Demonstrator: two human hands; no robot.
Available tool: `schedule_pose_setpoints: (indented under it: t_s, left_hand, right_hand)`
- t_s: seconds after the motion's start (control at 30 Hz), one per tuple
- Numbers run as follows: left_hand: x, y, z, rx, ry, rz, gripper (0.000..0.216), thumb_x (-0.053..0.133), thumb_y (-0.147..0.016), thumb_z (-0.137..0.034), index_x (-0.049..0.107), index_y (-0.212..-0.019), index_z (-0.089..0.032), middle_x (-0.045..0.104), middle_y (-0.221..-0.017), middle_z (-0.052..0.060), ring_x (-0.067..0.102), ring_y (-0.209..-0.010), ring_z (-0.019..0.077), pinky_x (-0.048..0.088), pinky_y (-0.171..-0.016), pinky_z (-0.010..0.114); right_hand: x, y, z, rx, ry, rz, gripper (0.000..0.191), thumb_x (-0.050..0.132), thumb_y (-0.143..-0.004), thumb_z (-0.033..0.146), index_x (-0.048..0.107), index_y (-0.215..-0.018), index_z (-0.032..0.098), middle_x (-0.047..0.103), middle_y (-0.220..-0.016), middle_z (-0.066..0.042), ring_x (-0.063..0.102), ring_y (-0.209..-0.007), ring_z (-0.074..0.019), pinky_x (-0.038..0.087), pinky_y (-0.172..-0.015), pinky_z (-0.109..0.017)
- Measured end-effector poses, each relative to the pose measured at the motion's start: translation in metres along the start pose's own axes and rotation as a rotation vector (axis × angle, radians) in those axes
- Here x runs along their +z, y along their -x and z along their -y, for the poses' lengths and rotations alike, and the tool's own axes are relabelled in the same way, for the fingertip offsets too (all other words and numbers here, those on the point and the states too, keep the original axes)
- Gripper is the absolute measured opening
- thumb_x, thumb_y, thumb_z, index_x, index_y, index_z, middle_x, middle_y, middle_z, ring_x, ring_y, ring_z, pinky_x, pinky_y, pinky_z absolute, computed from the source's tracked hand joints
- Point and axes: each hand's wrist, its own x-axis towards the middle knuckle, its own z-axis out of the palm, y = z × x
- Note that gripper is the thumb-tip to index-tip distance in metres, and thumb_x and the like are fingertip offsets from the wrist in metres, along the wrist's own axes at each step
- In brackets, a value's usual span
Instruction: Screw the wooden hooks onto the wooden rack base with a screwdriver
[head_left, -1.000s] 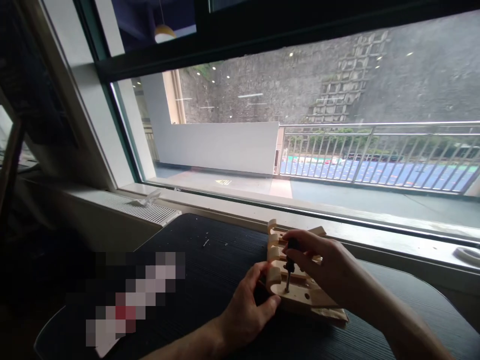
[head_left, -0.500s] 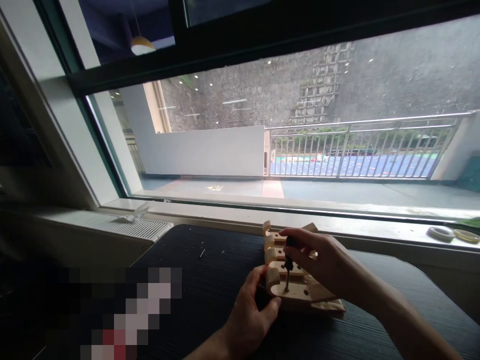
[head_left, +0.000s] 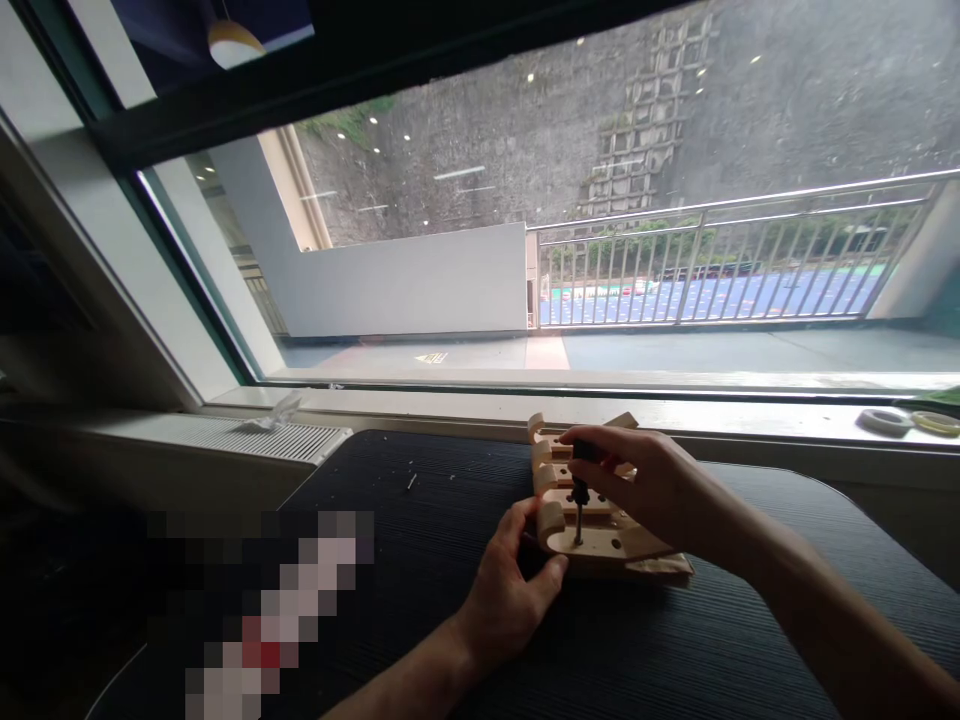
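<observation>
A pale wooden model [head_left: 600,540] with rounded wheel-like lugs and drilled holes lies on the dark table [head_left: 420,520] near the window. My right hand [head_left: 645,485] is closed round the black handle of a small screwdriver [head_left: 578,500], held upright with its tip on the model's near plate. My left hand [head_left: 510,590] grips the model's near left corner, thumb pressed against its edge.
A loose screw [head_left: 411,481] and small bits lie on the table to the left of the model. A window sill [head_left: 750,420] runs behind, with two tape rolls [head_left: 885,419] at the far right. A white vent grille [head_left: 247,438] sits at the left. A pixelated patch covers the lower left.
The view has tilted and shifted a little; the hands and the model sit slightly higher in the frame. Both hands keep their hold and the screwdriver stays upright on the model.
</observation>
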Motion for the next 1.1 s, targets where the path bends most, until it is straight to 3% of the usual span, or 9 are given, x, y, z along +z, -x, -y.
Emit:
schedule_pose_setpoints:
  t_s: [0.13,0.27,0.43,1.1]
  left_hand:
    - [0.0,0.0012,-0.0002,0.003,-0.003,0.001,0.045,0.058,-0.076,-0.01,0.046,-0.119,-0.021,0.06,-0.11,0.004,0.055,-0.098,0.0173,0.044,-0.09,0.029]
    - [-0.0004,0.001,-0.0009,0.006,-0.004,0.004,0.044,0.057,-0.077,-0.011,0.046,-0.119,-0.021,0.06,-0.111,0.004,0.055,-0.098,0.0174,0.043,-0.091,0.03]
    - [-0.0006,0.0007,-0.0004,0.0,0.001,0.0,0.044,0.058,-0.077,-0.012,0.046,-0.118,-0.021,0.06,-0.11,0.004,0.056,-0.098,0.018,0.044,-0.09,0.029]
    - [-0.0011,0.0015,-0.0009,-0.004,-0.025,-0.012,0.044,0.059,-0.076,-0.013,0.047,-0.117,-0.02,0.06,-0.111,0.005,0.055,-0.1,0.0192,0.043,-0.092,0.03]
  right_hand:
    - [0.0009,-0.0005,0.0007,0.003,0.024,-0.019,0.028,0.052,-0.085,0.034,0.064,-0.108,0.023,0.071,-0.085,-0.004,0.064,-0.07,-0.0162,0.049,-0.066,-0.026]
    - [0.0014,-0.0001,0.0024,0.006,0.053,-0.034,0.035,0.051,-0.085,0.033,0.057,-0.119,0.027,0.069,-0.081,-0.002,0.062,-0.065,-0.0147,0.047,-0.06,-0.025]
    - [0.0011,0.0008,0.0021,-0.04,0.043,-0.015,0.037,0.049,-0.085,0.027,0.057,-0.121,0.025,0.069,-0.102,-0.004,0.064,-0.077,-0.0156,0.049,-0.069,-0.027]
    - [0.0005,0.0012,0.0002,-0.036,0.037,-0.01,0.04,0.049,-0.086,0.03,0.054,-0.125,0.027,0.069,-0.098,-0.003,0.064,-0.073,-0.0148,0.049,-0.065,-0.025]
